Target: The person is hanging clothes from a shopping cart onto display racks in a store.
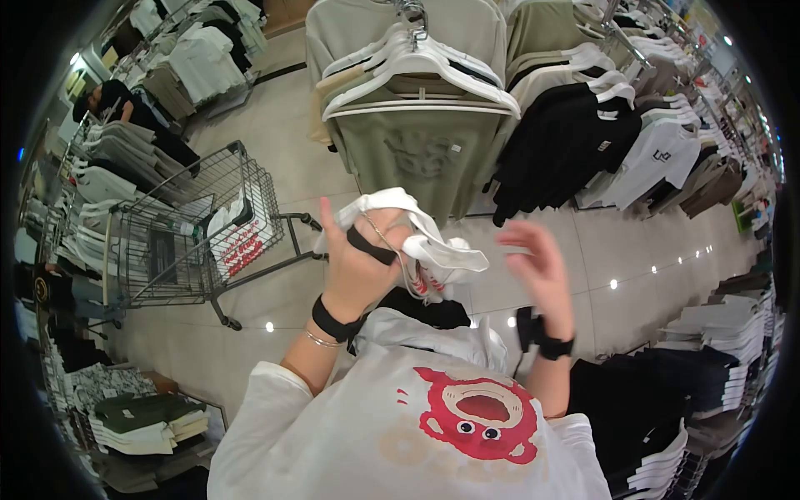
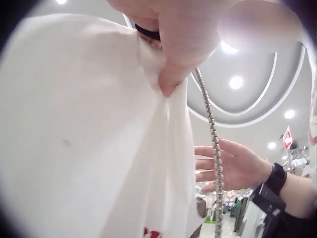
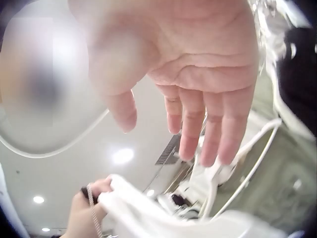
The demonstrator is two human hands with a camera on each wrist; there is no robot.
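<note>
My left hand point(image 1: 350, 271) grips a bunched white garment point(image 1: 446, 254) in front of my body, red print showing low on it. In the left wrist view its thumb point(image 2: 171, 82) pinches the white cloth point(image 2: 94, 109), which hangs down in folds. A silver chain point(image 2: 210, 119) dangles beside the cloth from this hand, and a black band point(image 1: 371, 247) crosses it. To the right of the garment my right hand point(image 1: 546, 275) is raised and holds nothing. Its palm point(image 3: 198, 54) and spread thumb show in the right wrist view, fingers nearly straight, apart from the cloth.
Ahead stands a rack with an olive shirt point(image 1: 454, 154) on a white hanger point(image 1: 421, 58). Black sweatshirts point(image 1: 558, 158) hang to its right. A wire shopping cart point(image 1: 162, 254) at left holds white garments with red lettering point(image 1: 242, 246). Folded clothes point(image 1: 150, 412) lie lower left. Another person point(image 1: 137, 112) is far left.
</note>
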